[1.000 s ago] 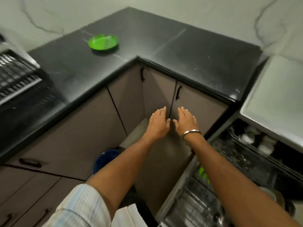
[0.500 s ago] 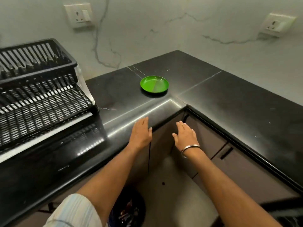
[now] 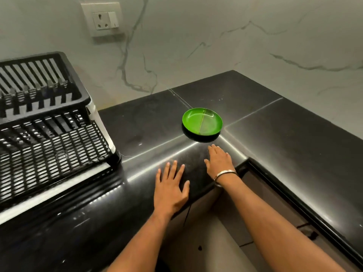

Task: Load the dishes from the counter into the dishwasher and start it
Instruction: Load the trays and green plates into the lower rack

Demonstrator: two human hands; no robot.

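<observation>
Both hands empty: left hand (image 3: 170,190) flat, fingers spread; right hand (image 3: 219,160) flat, reaching. Plate (image 3: 202,121) at twelve o'clock on counter (image 3: 284,132), just beyond my right fingertips, unloaded. Dishwasher unseen; starting pending.

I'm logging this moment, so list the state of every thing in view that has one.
Plate: upright on the counter, holds nothing, untouched.
Left hand: open, fingers spread, holds nothing.
Right hand: open, fingers straight, just short of the plate.
Rack: on the counter, no dishes seen in it.
Socket: nothing plugged in.
</observation>
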